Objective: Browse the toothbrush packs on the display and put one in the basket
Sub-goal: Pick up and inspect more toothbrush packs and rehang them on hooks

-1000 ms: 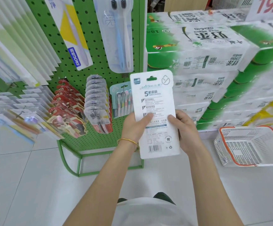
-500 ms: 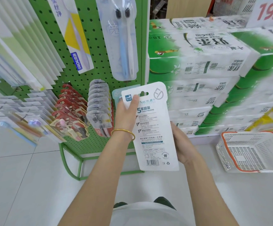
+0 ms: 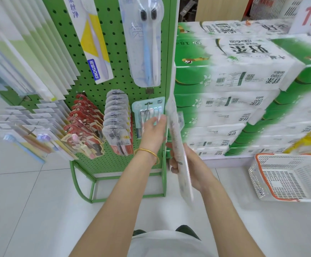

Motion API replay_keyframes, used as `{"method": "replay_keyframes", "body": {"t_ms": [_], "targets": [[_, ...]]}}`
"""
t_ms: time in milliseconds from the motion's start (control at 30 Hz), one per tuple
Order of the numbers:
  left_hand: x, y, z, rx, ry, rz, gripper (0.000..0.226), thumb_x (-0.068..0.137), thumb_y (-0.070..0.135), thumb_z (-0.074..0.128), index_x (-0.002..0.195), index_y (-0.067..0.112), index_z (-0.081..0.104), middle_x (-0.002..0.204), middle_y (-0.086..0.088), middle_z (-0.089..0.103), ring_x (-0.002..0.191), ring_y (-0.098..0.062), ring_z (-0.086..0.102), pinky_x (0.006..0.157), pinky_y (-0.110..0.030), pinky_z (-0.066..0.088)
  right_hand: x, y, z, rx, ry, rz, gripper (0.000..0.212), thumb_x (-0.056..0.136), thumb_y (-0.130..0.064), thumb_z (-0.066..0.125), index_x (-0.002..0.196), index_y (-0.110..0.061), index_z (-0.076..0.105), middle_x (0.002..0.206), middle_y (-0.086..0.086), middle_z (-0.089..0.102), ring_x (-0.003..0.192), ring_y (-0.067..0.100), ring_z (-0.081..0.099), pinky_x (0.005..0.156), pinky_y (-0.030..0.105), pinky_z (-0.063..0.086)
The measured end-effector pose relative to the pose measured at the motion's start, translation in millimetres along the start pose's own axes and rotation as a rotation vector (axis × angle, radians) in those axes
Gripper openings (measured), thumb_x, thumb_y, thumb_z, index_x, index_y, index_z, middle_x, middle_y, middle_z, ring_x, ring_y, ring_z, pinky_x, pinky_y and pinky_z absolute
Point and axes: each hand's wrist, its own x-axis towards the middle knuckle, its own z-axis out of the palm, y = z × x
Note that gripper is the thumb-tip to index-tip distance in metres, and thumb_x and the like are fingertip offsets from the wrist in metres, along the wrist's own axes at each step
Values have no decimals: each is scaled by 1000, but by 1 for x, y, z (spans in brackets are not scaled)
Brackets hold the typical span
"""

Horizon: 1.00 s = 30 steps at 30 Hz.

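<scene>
My right hand (image 3: 192,170) grips the flat white toothbrush pack (image 3: 177,140), edge-on and blurred; my left hand (image 3: 152,134) meets its top, hold unclear.

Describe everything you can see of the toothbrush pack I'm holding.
The toothbrush pack is flat, white and blurred, turned almost edge-on to the camera, roughly upright with its top tilted left. The right hand grips its lower half, thumb on one face. The left hand touches its upper edge with fingertips; whether it pinches is unclear.

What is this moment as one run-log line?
toothbrush pack: edge-on to camera | right hand: grips its lower part | left hand: at its upper edge, grip unclear | basket: on floor, pack not inside
</scene>
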Motion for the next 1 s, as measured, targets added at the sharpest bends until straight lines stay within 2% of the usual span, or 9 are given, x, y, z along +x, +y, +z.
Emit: {"method": "replay_keyframes", "body": {"t_ms": [67, 167, 267, 367, 600, 700, 767, 867, 1000], "targets": [[-8, 7, 1, -16, -9, 30, 55, 91, 58, 41, 123, 15, 50, 124, -6, 56, 111, -18, 57, 93, -37, 50, 0, -3, 3, -7, 130, -81, 75, 48, -61, 84, 97, -10, 58, 68, -7, 61, 56, 4, 57, 53, 17, 46], [-12, 10, -4, -110, -58, 44, 50, 98, 52, 26, 104, 18, 62, 97, 0, 69, 87, -10, 66, 78, -29, 54, 3, -3, 2, -170, 372, -108, 50, 74, -44, 76, 105, -11, 54, 85, 0, 63, 65, 4, 63, 57, 17, 48], [-12, 7, -10, 89, -33, 172, 35, 93, 48, 46, 89, 16, 61, 87, 0, 64, 82, -14, 59, 76, -33, 48, 10, 2, -1, -300, 468, -118, 34, 86, -27, 67, 112, -13, 52, 89, -2, 64, 71, 4, 64, 57, 14, 47], [-7, -2, -20, 175, 56, 213, 19, 90, 27, 59, 92, 9, 59, 89, -15, 61, 80, -20, 57, 78, -42, 50, 14, 5, 0, -324, 455, -121, 25, 89, -24, 64, 109, -13, 53, 82, -3, 64, 70, 6, 64, 60, 19, 47], [-7, -19, -38, 158, 197, 34, 43, 70, 30, 55, 103, 2, 56, 92, -11, 57, 82, -22, 56, 79, -42, 48, 31, 16, -4, -325, 399, -123, 8, 92, -8, 57, 100, -10, 57, 87, 6, 67, 78, 20, 63, 73, 37, 52], [-7, -23, -48, 128, 250, 56, 16, 82, 5, 53, 98, 6, 56, 88, -8, 57, 77, -19, 54, 70, -30, 47, 37, 21, -2, -383, 401, -116, 5, 92, -8, 57, 97, -11, 57, 85, 7, 66, 75, 19, 63, 67, 31, 51], [-6, -24, -54, 111, 310, 87, 19, 84, -5, 50, 92, 11, 54, 82, 0, 57, 73, -14, 53, 64, -21, 46, 42, 26, -3, -423, 406, -105, 5, 92, -8, 57, 93, -13, 57, 86, 8, 66, 77, 20, 62, 69, 32, 51], [-3, -26, -61, 112, 384, 117, 27, 82, -9, 50, 97, 13, 56, 84, 4, 61, 75, -9, 58, 74, -32, 51, 47, 32, -2, -448, 405, -92, 6, 92, -8, 57, 90, -13, 57, 88, 11, 65, 79, 23, 60, 75, 38, 50], [1, -30, -66, 201, 439, 157, 36, 78, -5, 54, 82, 30, 53, 86, 6, 58, 90, -22, 59, 86, -46, 51, 53, 36, 2, -487, 424, -88, 10, 93, -9, 56, 86, -17, 56, 88, 12, 63, 78, 22, 59, 75, 39, 50]]}}
